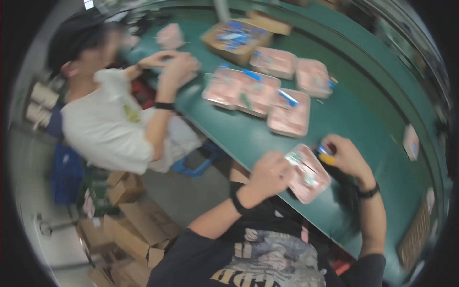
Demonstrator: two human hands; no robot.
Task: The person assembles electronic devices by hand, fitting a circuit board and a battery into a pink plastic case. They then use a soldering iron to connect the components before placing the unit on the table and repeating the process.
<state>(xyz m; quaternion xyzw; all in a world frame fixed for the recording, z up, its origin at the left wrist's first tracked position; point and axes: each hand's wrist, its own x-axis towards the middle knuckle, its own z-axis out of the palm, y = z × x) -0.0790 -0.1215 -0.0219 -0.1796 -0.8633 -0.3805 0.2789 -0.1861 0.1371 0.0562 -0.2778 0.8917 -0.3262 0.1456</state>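
My left hand [273,173] grips the left edge of a pink plastic-looking pack [311,179], which lies tilted at the table's near edge. Clear and pale pieces show on its top, blurred. Just to the right of this pack, my right hand [350,155] is closed around a small blue-and-yellow item [326,156] whose kind I cannot make out. Beyond my hands sits a group of similar pink packs [289,119], some with blue pieces on top. A blue strip [287,97] lies on the nearest of them.
An open cardboard box [234,40] of blue-and-white pieces stands at the far side of the green table [368,119]. To my left, a co-worker in a white shirt [110,119] works with both hands near another pink pack [170,37]. Cardboard boxes [138,225] and a blue stool [198,160] are on the floor.
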